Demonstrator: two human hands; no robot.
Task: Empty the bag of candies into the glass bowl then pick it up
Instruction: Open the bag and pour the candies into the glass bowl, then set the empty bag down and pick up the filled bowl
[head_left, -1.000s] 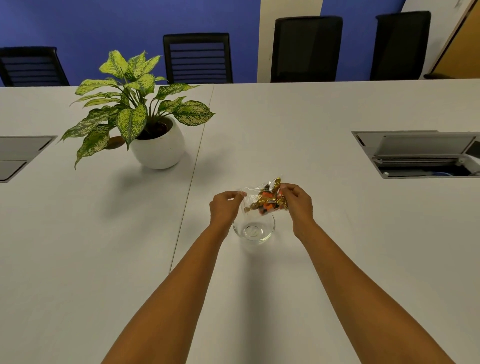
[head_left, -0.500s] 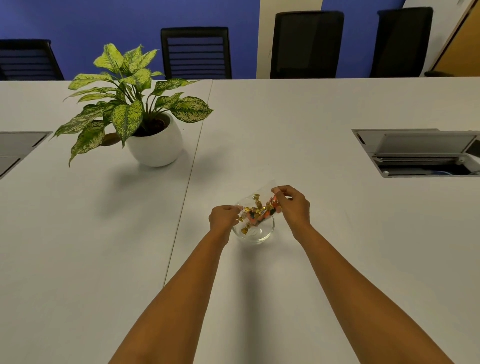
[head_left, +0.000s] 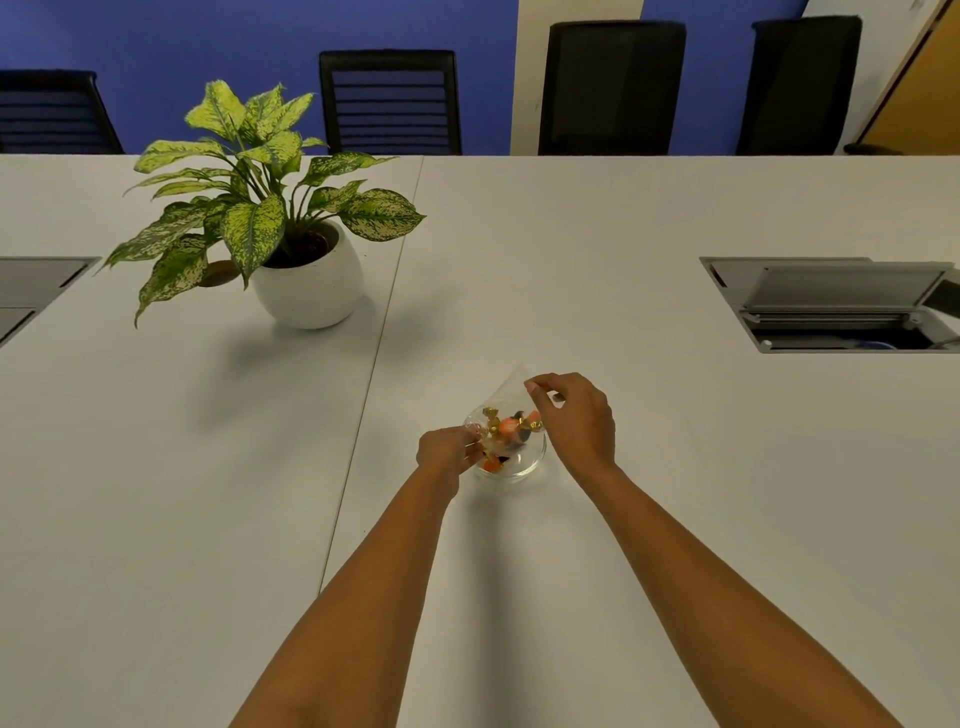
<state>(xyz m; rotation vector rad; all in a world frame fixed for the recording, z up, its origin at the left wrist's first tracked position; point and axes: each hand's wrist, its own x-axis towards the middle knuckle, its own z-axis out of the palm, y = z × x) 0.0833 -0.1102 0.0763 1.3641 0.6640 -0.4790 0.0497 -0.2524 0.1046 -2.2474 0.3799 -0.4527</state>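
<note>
My left hand is the nearer and lower one. Its fingertips are closed in a pinch on the lower, open end of the clear, crinkly plastic candy bag, right at the left rim of the small round clear-glass bowl. The bowl stands on the white table between my two hands, its left rim touching or nearly touching my left knuckles.

My right hand is higher and slightly farther out, above the bowl's right rim. Thumb and forefinger are pressed together on the bag's closed upper corner; the remaining fingers curl loosely.

The governing relation: the bag's long axis slopes from the raised right-hand corner down and left to the mouth held over the bowl — mouth low, sealed end high. The wrapped candies in gold, orange and dark foil are clustered at the low end, some apparently already on the bowl floor; I cannot tell exactly how many remain inside the film.

My judgement is that pouring is partly complete. Next requirement: raise the right-hand corner further while keeping the mouth inside the rim — otherwise candies may escape onto the table.

Farther off, a variegated green plant in a white round pot stands well clear to the left.
</note>
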